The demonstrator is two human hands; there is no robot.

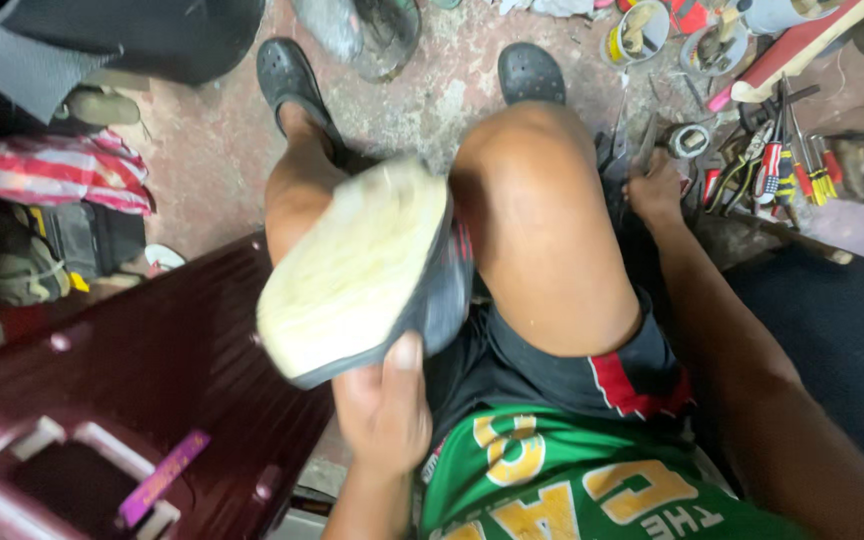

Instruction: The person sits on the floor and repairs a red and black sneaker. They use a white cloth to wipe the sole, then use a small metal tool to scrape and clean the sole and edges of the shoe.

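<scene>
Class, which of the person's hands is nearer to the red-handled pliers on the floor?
Right. The right hand reaches down beside the pliers; the left hand holds the shoe, far off.

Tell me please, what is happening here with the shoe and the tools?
A seated person holds a shoe in the left hand, sole turned up, pale and rough, resting between the knees. The right hand reaches down to the floor, at a pile of tools with pliers and screwdrivers; what it grips, if anything, cannot be seen. A dark red suitcase lies at the person's left side, and glue tins stand further out on the floor.
</scene>
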